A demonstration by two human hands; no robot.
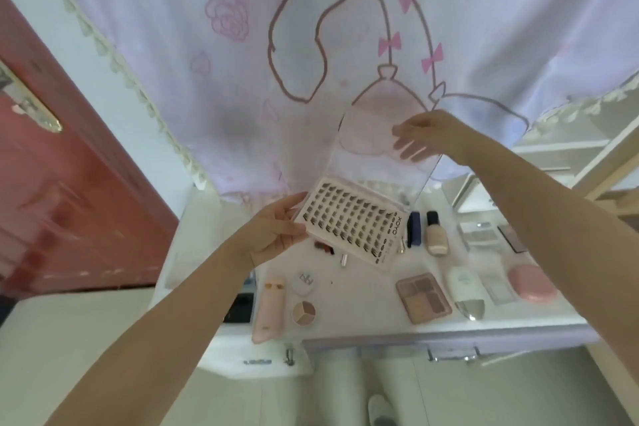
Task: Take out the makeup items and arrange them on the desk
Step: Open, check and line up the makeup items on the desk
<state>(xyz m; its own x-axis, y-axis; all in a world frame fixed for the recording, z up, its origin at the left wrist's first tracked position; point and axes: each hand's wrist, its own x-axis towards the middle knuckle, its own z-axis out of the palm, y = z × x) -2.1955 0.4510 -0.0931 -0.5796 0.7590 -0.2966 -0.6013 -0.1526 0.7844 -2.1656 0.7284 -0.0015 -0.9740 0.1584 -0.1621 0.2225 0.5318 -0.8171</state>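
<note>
The curtain (pixel 242 62) is pale lilac-white, printed with pink roses, hearts, bows and a brown-outlined cartoon figure. The door (pixel 52 201) is reddish-brown. The lash case (pixel 349 225) has a clear lid and a cream card carrying rows of dark lash clusters. On the white surface (pixel 363 287) lie a pale pink tube (pixel 269 311), a dusty-pink eyeshadow palette (pixel 423 297) of brown and mauve pans, a beige black-capped foundation bottle (pixel 436 234) and a coral-pink oval case (pixel 532 284).

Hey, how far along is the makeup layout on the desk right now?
Mostly done, apparently: the foundation bottle, eyeshadow palette, pink tube and pink case already lie on the desk. In hand: the open lash case, left hand on its tray, right hand on its lid. Left: setting it down.
</note>
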